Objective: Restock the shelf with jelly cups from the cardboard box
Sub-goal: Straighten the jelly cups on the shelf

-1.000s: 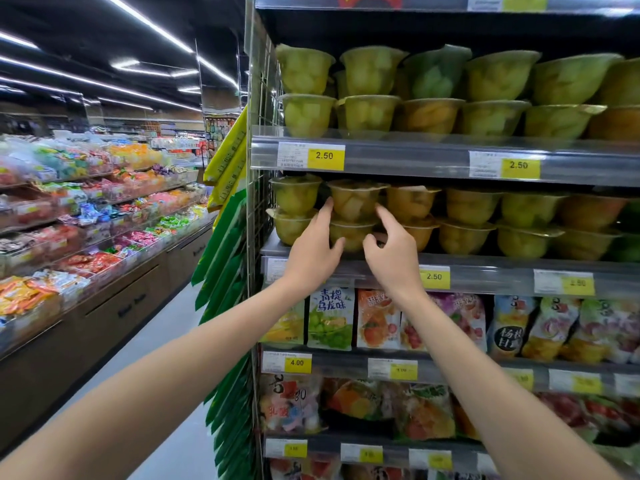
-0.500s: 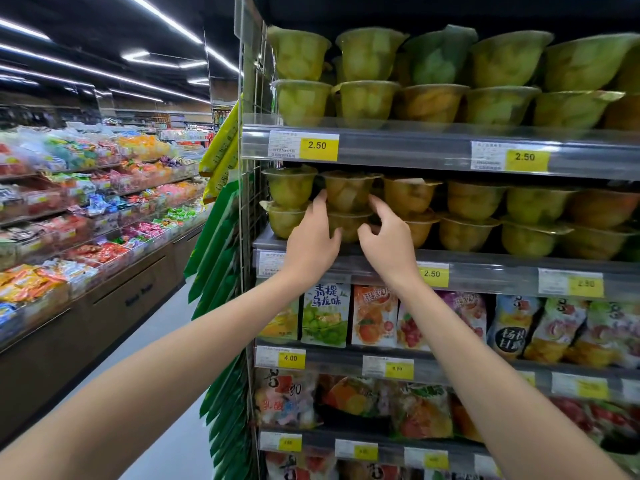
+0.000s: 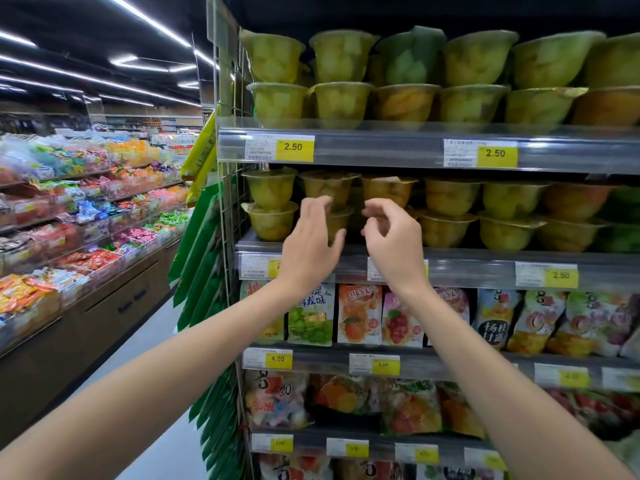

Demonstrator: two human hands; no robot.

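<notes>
Plastic cups (image 3: 327, 188) stack two-high, prob. to fill shelf (image 3: 467, 268) height; L hand (image 3: 310, 247) at their 8 o'clock, R hand (image 3: 393, 244) at 4, both loosely curled, empty.

We see yellow-green and orange jelly cups (image 3: 272, 192) on a grey shelf (image 3: 450, 268), yellow-and-white price tags (image 3: 280, 147), and multicoloured snack bags (image 3: 360, 313) lower in the frame, green banners (image 3: 197, 258) at centre left.

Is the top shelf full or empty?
Full, at least in front: jelly cups stand two high, side by side, across the top shelf.
</notes>
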